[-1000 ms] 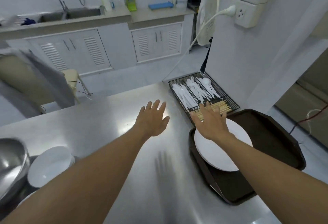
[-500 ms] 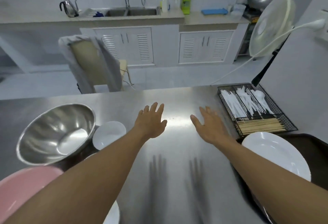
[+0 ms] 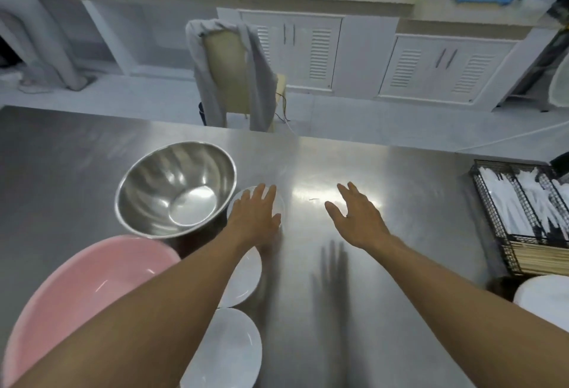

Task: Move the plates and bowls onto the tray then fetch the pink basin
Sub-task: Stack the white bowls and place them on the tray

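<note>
A stainless-steel table (image 3: 400, 190) carried a steel mixing bowl (image 3: 175, 190) left of centre, a pink basin (image 3: 77, 295) at the near left edge, and three white dishes (image 3: 243, 277) in a row just beside them. A black wire cutlery basket (image 3: 523, 215) stood at the right edge, with a white plate (image 3: 545, 295) nearer.

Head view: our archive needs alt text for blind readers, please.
Two bare hands reach over a steel table, the left hand above a small white bowl beside a steel mixing bowl and pink basin.
</note>
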Available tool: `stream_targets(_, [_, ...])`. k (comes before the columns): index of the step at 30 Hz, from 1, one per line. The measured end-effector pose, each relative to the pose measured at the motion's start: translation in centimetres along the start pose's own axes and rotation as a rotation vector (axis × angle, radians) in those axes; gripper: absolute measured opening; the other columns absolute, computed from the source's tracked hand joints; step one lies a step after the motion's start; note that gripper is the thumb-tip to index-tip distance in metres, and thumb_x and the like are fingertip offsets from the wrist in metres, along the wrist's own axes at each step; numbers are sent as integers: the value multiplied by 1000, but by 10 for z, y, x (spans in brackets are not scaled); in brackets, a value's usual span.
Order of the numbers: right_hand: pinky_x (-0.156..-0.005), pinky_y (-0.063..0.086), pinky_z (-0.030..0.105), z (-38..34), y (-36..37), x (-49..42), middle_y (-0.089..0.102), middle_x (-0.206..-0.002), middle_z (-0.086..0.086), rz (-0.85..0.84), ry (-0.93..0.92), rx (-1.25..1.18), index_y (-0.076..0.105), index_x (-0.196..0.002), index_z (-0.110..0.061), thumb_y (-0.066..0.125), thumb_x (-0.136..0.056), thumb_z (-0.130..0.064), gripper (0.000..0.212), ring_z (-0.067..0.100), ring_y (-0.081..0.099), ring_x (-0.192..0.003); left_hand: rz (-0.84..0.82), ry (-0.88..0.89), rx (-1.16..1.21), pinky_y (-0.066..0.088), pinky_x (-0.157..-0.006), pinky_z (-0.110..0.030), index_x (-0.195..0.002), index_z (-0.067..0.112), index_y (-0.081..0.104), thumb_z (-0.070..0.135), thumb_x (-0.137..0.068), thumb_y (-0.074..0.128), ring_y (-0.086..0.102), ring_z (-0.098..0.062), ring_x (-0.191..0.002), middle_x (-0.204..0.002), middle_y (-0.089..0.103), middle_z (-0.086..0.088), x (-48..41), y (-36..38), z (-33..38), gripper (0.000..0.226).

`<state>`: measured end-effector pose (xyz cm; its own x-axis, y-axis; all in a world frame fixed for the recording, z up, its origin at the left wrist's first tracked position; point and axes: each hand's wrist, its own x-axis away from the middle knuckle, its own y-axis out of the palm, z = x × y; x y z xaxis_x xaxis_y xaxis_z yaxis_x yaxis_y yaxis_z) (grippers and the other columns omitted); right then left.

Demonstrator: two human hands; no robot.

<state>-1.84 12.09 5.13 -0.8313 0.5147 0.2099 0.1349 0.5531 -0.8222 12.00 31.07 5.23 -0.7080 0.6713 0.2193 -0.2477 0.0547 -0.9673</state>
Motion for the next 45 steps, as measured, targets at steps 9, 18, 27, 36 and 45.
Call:
stream_targets(9, [-116,22,40,-49,60,-31,9,-166,1,-168,-84,-13,22,-156,-27,42,-101,-47,62,27,37,-142,-24,-52,146,26,-119,-48,-152,18,21,31,-94,50,16,-33,-148,-163,13,-9,-1,31,-44,67])
stream_targets(18, [-114,31,40,-74,92,-45,31,-159,6,-282,-84,-31,27,-154,-19,48,-101,-25,57,30,37,-141,28,30,199,23,-121,-42,-150,14,28,19,-94,54,13,-31,-150,-162,16,-10,-2,54,-62,62])
stream_targets(27, [-96,46,38,-74,71,-35,57,-135,12,-151,-51,-66,44,-143,-9,52,-89,-7,54,33,54,-120,109,79,229,33,-116,-47,-150,16,29,22,-88,61,15,-33,-148,-161,16,-10,10,40,-51,69])
stream_targets(36, [-99,48,39,-91,45,5,56,-139,11,-96,-108,-133,44,-147,-12,55,-87,-12,61,32,54,-122,196,80,249,34,-116,-43,-151,19,27,27,-86,63,12,-25,-150,-163,9,-6,52,6,-53,75])
stream_targets(45, [-98,50,41,-115,72,49,60,-133,13,-206,-133,-155,45,-147,-14,56,-84,-17,64,31,57,-118,147,-12,249,31,-117,-47,-151,20,28,28,-83,63,13,-25,-150,-163,11,-8,111,21,-79,77])
